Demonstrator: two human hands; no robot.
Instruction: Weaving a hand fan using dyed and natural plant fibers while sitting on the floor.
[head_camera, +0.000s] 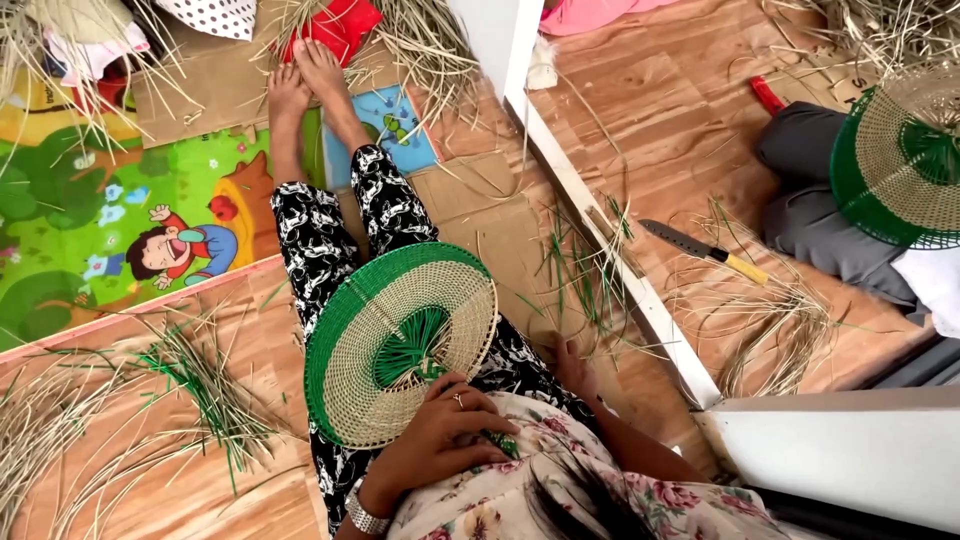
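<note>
Fan: round woven fan (400, 340) lies across the lap, on the black-and-white trousers (330, 235), green rim outside, pale straw band within, green centre.
Progress: disc looks closed all round, rim bound in green; judging by that, weaving is mostly done, and what remains seems to be the handle end near the body, where green strands (500, 440) poke out loose.
Left hand: left hand (440, 430) rests palm-down on the fan's near edge, wrist bent, ring and bracelet showing, fingers (480, 410) curled together over the green strands, pinning them.
Right hand: right hand (572, 368) is down beside the thigh on the floor (660, 150), mostly hidden; cannot tell if its fingers are apart or together.
Spare stock: green grass (205, 385) lies to the left, well apart; knife (705, 250) near the doorframe, untouched.
</note>
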